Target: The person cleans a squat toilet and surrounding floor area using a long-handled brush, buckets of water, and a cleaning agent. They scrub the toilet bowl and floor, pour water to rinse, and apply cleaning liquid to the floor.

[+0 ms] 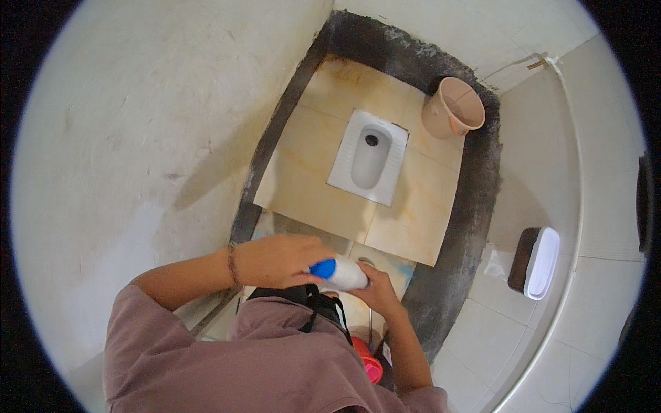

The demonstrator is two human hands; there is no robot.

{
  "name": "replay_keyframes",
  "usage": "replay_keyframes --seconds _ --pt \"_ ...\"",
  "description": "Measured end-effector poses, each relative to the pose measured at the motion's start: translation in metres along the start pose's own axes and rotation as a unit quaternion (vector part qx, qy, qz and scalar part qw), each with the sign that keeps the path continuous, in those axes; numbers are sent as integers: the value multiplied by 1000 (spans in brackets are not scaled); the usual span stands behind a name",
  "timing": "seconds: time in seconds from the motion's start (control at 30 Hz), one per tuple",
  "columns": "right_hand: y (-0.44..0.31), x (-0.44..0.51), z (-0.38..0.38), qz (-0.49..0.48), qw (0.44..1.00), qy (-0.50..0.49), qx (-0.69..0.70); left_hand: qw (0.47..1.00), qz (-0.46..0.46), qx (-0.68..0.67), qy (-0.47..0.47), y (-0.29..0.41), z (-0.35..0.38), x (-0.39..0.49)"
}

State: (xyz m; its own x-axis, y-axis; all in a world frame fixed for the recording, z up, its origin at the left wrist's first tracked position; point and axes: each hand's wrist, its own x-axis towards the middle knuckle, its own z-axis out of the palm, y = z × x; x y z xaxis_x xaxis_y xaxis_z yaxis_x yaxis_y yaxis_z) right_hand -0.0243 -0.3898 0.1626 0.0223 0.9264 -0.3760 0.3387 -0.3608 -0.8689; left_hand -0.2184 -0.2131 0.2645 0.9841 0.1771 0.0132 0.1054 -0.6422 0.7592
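Note:
Held sideways in front of my waist is a white bottle with a blue cap. My left hand grips it at the capped end, fingers around the blue cap. The other end rests in the grasp of my right hand. Whether the cap is loose or tight cannot be seen. Beyond my hands, a white ceramic squat toilet is set into a floor of cream tiles.
A beige plastic bucket stands at the far right corner. On the right wall are a white holder and a long white pipe. Low beside my body sits a red plastic container. The raised tile floor has a front edge.

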Motion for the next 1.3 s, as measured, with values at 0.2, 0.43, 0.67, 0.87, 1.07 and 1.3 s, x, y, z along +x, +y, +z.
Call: replay_keyframes --seconds 0.2,0.43,0.67,0.87,1.07,1.3 --pt "5 56 17 -31 977 31 -210 959 -244 -117 81 -88 35 -22" --pt "110 -19 24 284 955 54 -62 793 -506 -29 337 -309 193 -58" --pt "203 -170 45 525 849 43 -40 649 -644 51 402 -480 223 -88" --pt "194 -146 14 493 859 125 49 653 -643 7 399 -547 231 -139" --pt "142 -70 -85 428 878 167 -133 540 -734 -158 381 -521 264 -140" --pt "104 72 -319 196 885 422 -32 703 -539 -232 401 -392 223 -44"
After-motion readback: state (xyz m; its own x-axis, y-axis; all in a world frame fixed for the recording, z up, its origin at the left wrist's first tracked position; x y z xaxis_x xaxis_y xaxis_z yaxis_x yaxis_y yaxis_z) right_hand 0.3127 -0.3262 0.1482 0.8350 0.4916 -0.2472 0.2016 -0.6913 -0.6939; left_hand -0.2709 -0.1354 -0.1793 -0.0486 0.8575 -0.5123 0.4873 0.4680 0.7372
